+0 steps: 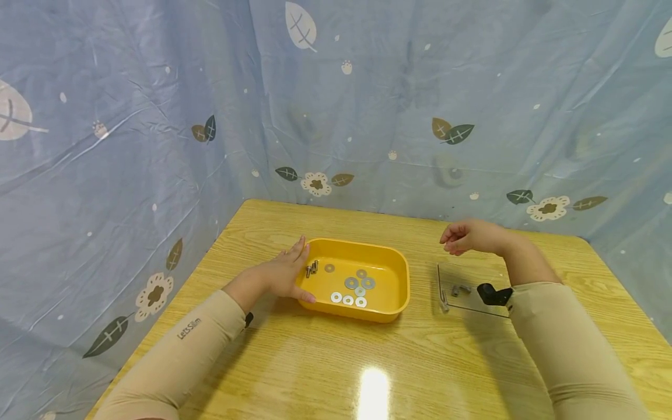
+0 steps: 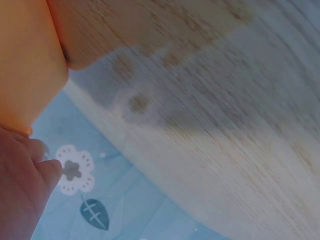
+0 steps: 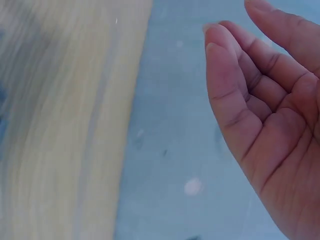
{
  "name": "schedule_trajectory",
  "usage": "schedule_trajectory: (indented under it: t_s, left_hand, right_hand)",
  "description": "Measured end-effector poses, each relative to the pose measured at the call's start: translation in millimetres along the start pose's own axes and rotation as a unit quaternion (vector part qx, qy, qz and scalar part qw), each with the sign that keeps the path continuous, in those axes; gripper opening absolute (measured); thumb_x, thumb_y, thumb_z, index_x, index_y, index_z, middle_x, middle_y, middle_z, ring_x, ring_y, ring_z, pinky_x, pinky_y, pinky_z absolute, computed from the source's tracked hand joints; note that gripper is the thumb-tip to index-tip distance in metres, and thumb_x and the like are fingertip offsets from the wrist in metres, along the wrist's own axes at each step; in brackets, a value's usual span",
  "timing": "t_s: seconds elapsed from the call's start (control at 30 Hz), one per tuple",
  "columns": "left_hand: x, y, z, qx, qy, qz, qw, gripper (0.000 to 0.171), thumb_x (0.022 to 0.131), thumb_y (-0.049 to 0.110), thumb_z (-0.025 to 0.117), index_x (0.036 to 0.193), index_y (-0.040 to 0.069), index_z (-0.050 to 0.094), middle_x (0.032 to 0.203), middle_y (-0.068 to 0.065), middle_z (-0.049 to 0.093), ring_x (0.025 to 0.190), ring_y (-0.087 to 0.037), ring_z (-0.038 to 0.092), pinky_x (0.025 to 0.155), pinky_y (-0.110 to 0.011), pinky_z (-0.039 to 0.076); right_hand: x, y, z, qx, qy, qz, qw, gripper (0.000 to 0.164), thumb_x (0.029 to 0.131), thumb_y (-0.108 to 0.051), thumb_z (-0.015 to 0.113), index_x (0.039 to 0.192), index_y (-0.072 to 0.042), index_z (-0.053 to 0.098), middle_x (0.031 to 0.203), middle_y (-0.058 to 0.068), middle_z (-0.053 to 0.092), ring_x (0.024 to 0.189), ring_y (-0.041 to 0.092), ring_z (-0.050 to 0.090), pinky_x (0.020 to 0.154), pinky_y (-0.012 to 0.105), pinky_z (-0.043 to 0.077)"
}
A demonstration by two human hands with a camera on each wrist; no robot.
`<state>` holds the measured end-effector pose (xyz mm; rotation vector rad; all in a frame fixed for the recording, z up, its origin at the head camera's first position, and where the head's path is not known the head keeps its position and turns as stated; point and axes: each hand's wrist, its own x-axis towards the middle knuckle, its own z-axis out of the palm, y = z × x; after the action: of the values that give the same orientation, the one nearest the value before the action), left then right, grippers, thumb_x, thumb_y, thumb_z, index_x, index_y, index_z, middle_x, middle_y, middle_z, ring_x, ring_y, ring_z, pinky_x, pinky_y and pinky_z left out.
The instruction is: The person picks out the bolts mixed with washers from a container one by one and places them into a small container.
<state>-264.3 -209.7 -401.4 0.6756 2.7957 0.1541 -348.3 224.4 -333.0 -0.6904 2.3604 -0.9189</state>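
Observation:
My left hand (image 1: pixel 280 273) holds the left end of a yellow tray (image 1: pixel 396 315), its thumb over the front rim and its fingers along the left side. Inside the tray lie several flat metal washers (image 1: pixel 351 283), with a few small bolts (image 1: pixel 313 268) by the left wall. To the right of the tray, my right hand (image 1: pixel 472 236) is raised above the far edge of a clear plate (image 1: pixel 480 274). Its fingers bend loosely, and the right wrist view shows the palm (image 3: pixel 280 140) with nothing in it, thumb apart from the fingers.
Small metal pieces (image 1: pixel 461 289) lie on the clear plate, and another bolt-like piece (image 1: pixel 444 304) sits by its left edge. The wooden table (image 1: pixel 294 361) ends at a blue patterned curtain (image 1: pixel 367 116) behind and to the sides.

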Motion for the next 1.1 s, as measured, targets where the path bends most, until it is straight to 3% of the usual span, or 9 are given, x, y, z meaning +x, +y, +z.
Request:
schedule_trajectory:
  t_s: [0.4, 0.63, 0.9, 1.1]
  left_hand:
    - [0.4, -1.1, 0.3, 0.001, -0.004, -0.004, 1.0000, 0.128, 0.061, 0.082, 0.047, 0.145, 0.002, -0.007, 0.148, -0.014, -0.022, 0.139, -0.025, -0.009, 0.111, -0.046, 0.009]
    - [0.6, -1.1, 0.4, 0.000, -0.005, -0.003, 1.0000, 0.129, 0.060, 0.082, 0.047, 0.145, 0.003, -0.008, 0.148, -0.013, -0.022, 0.139, -0.024, -0.009, 0.111, -0.045, 0.009]
    - [-0.1, -1.4, 0.6, 0.001, -0.003, -0.008, 1.0000, 0.129, 0.060, 0.083, 0.046, 0.145, 0.003, -0.007, 0.149, -0.014, -0.021, 0.139, -0.025, -0.007, 0.111, -0.046, 0.010]
    - [1.9, -2.5, 1.4, 0.006, 0.001, -0.001, 1.0000, 0.129, 0.060, 0.083, 0.046, 0.146, 0.001, -0.005, 0.149, -0.014, -0.021, 0.139, -0.025, -0.007, 0.110, -0.047, 0.011]
  right_hand:
    - [65.1, -74.1, 26.9, -0.102, -0.039, -0.059, 0.992, 0.016, 0.091, -0.015, 0.058, 0.102, -0.005, 0.060, 0.089, 0.006, 0.063, 0.082, 0.019, 0.060, 0.080, 0.038, 0.051]
    - [96.6, -113.4, 56.1, -0.143, -0.077, -0.091, 0.983, 0.021, 0.089, -0.014, 0.060, 0.104, 0.000, 0.060, 0.095, 0.017, 0.065, 0.085, 0.027, 0.062, 0.077, 0.033, 0.051]
    - [127.9, -134.9, 82.9, -0.141, -0.092, -0.102, 0.981, 0.018, 0.088, -0.013, 0.061, 0.102, -0.001, 0.061, 0.089, 0.009, 0.066, 0.083, 0.025, 0.062, 0.076, 0.033, 0.051]
    - [147.2, -142.3, 96.8, -0.137, -0.097, -0.099, 0.981, 0.018, 0.089, -0.012, 0.060, 0.104, -0.002, 0.060, 0.097, 0.015, 0.065, 0.086, 0.025, 0.062, 0.078, 0.032, 0.051]
